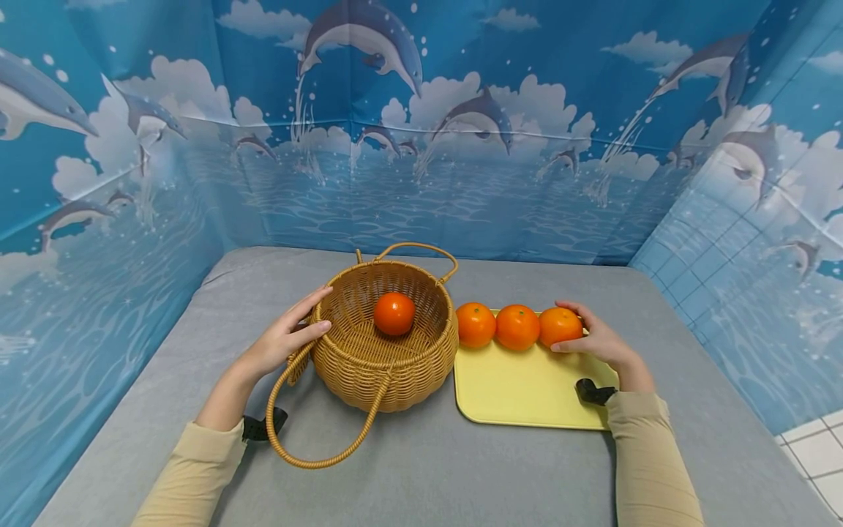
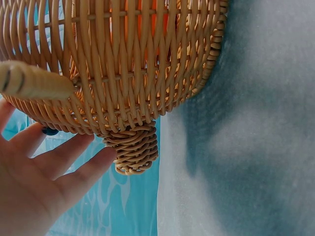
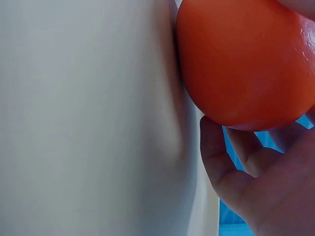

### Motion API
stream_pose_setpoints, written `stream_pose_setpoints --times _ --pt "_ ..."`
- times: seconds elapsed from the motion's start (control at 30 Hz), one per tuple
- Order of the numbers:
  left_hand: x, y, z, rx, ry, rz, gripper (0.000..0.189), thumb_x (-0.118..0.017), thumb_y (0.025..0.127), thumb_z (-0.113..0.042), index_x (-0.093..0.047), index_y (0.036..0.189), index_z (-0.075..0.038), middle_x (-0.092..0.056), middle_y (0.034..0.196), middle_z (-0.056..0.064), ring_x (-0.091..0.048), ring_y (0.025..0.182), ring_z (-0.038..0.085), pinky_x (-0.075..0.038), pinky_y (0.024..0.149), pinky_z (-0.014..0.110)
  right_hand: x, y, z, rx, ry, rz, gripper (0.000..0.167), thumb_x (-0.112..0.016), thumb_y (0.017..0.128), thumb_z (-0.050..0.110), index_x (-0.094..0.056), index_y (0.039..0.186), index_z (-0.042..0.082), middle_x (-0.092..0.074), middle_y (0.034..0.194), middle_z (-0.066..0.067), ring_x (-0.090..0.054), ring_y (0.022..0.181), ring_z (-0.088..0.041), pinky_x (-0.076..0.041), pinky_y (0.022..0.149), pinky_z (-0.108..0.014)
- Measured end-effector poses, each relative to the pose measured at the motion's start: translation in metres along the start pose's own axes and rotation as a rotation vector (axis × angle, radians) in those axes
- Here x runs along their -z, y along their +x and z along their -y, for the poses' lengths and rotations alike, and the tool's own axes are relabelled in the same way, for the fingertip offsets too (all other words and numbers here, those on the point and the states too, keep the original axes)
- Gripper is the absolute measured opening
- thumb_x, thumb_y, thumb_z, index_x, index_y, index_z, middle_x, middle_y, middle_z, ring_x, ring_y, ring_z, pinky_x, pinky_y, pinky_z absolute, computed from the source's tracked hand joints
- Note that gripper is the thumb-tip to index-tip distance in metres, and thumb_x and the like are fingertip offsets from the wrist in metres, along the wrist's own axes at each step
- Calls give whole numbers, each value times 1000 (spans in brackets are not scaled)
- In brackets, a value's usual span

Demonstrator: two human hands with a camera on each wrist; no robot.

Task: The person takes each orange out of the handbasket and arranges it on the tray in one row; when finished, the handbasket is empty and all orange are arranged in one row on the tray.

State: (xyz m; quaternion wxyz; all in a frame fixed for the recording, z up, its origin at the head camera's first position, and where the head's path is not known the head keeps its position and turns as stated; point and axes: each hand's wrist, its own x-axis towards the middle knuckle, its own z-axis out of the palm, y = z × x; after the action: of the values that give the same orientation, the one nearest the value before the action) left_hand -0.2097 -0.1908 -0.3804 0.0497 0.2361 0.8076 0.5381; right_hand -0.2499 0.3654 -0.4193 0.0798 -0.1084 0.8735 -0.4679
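Observation:
A round wicker basket [image 1: 385,373] stands on the grey cloth, one orange [image 1: 394,314] lying inside it. My left hand [image 1: 279,340] rests against its left rim; in the left wrist view, the fairly straight fingers [image 2: 74,152] touch the woven side. To the right, three oranges sit in a row along the far edge of a yellow tray [image 1: 527,388]: a left one [image 1: 476,325], a middle one [image 1: 517,327] and a right one [image 1: 561,326]. My right hand [image 1: 602,340] holds the right orange [image 3: 241,64] between thumb and fingers, and it still appears low at the tray.
One basket handle [image 1: 316,463] droops toward the front left over the cloth; the other handle [image 1: 421,245] stands up at the back. A blue dolphin-print curtain [image 1: 421,183] encloses the back and sides. White tiles [image 1: 817,454] show at the lower right.

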Motion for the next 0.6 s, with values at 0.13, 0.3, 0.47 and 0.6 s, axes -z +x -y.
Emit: stream_pose_setpoints --times 0.13,0.3,0.47,0.6 --pt "0 0 0 2 -3 0 57 -50 98 -26 -25 150 -26 -9 156 2 -9 141 29 -19 105 60 1 -1 1 -5 -1 5 89 -76 79 14 -21 148 6 -33 136 -27 -42 112 -39 -36 92 -46" --pt "0 0 1 2 -2 2 57 -49 99 -26 -25 150 -26 -8 156 2 -9 141 29 -19 105 60 2 -1 1 -7 -7 11 89 -76 79 15 -21 149 6 -32 138 -27 -42 114 -40 -36 93 -47" --pt "-1 0 2 0 2 1 58 -50 98 -27 -25 150 -24 -8 156 5 -8 141 30 -19 105 61 5 -2 6 0 -1 11 88 -75 80 15 -20 148 3 -27 143 -26 -34 122 -42 -32 96 -54" --pt "0 1 3 -1 7 -1 58 -50 98 -27 -25 150 -23 -9 156 6 -9 141 31 -19 105 61 8 -3 15 1 -13 -3 88 -74 81 15 -19 148 3 -19 149 -26 -21 132 -45 -25 100 -62"
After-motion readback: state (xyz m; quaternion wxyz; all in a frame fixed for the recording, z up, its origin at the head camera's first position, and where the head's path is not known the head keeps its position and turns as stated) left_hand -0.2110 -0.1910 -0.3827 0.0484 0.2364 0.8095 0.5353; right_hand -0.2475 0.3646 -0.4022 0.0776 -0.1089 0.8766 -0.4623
